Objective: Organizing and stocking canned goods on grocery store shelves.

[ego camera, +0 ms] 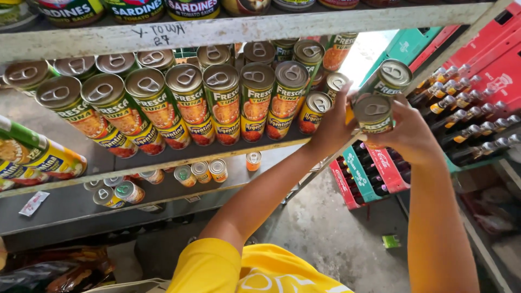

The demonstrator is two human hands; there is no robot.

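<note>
Shelving: grey metal rack (163, 157) with several tiers, seen from above at a steep tilt; it fills the left and middle of the view.
Floor: bare concrete (331, 228) below the rack, with a small green scrap lying on it to the right.
Crates: red and green plastic bottle crates (374, 173) stand right of the rack, with dark capped bottles (472, 119) in rows.
Person: yellow shirt (249, 268) at the bottom edge; both bare arms reach up toward the right end of the middle tier.
Stock, middle tier: green-labelled pull-tab cans (187, 103) stacked two high, packed in rows side by side.
Stock, lower tier: a few loose small cans (201, 172), some lying on their sides, well apart from the hands.
Left hand: left hand (334, 127) at the shelf edge, fingers spread partly open against the end of the can row, touching a small yellow-labelled can (315, 111); whether it grips that can, cannot tell.
Right hand: right hand (410, 135) curled firmly round a held can (373, 115), green label, pull-tab top facing the camera.
Second can: upper can (392, 76), same kind, sits just above and behind the held one, touching the fingertips; whether the same hand carries it, cannot tell.
Position: both cans are off the rack, in the air just right of the shelf's end, above the crates.
</note>
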